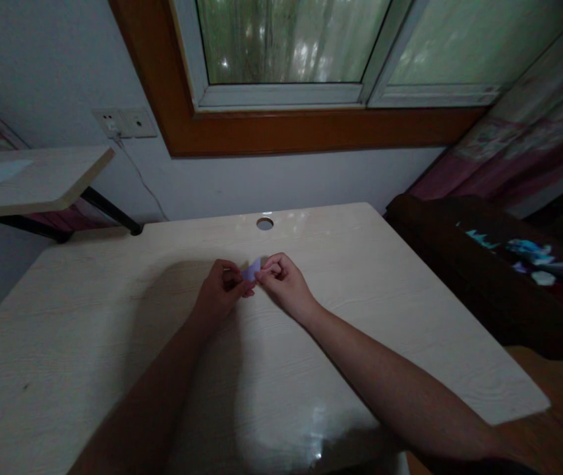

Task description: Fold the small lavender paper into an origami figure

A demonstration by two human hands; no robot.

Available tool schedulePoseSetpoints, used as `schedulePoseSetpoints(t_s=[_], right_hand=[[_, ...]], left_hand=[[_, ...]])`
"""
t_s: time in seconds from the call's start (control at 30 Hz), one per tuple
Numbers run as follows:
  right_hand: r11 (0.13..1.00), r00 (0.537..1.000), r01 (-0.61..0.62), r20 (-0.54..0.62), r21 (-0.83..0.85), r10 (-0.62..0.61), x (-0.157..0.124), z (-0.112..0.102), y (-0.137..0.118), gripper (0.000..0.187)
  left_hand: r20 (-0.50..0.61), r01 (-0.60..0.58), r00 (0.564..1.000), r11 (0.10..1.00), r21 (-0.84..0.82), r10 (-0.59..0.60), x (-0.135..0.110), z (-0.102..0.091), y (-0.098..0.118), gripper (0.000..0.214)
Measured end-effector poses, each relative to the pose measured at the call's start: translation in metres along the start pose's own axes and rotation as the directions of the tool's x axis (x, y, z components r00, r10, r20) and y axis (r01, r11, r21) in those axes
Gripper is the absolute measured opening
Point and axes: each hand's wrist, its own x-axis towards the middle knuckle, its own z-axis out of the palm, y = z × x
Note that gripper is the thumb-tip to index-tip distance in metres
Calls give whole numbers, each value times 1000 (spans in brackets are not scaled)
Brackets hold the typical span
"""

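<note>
The left hand (219,288) is clamped on the left end of a small purple paper (250,270). The paper sits between the two grips, its top corner poking out above them; the right hand (285,282) pinches its right edge

The head view looks forward and down from above the near side of the worktop (370,277) toward the window (286,43), well back from the left hand (219,288) and right hand (286,284), wide enough to catch shelf (39,181) and curtain (519,138).
</note>
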Motion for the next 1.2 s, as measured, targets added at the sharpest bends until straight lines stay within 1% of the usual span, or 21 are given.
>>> schedulePoseSetpoints(t_s=[0.13,0.23,0.43,0.6,0.8,1.0,1.2], right_hand=[[1000,1000,6,20,19,-6,-1,-2,1,23],[999,999,34,32,-9,-34,-1,-2,2,22],[998,998,13,63,-63,-9,0,0,4,37],[996,999,20,48,-82,-16,0,2,2,36],[998,1000,-2,11,-67,2,-1,2,-5,33],[999,1000,9,9,-32,-9,0,-1,2,31],[998,1000,1,23,57,-2,1,0,0,31]], left_hand=[[-3,-3,1000,1000,-8,3,0,0,0,40],[-12,-7,1000,1000,-17,7,0,0,1,40],[-14,-22,1000,1000,-6,22,1,-1,-2,42],[-4,-23,1000,1000,-11,23,0,-1,-4,42],[-13,-2,1000,1000,-3,2,0,0,-1,43],[-10,-5,1000,1000,-4,4,1,0,0,42],[-19,-13,1000,1000,-22,13,2,0,-2,42]])
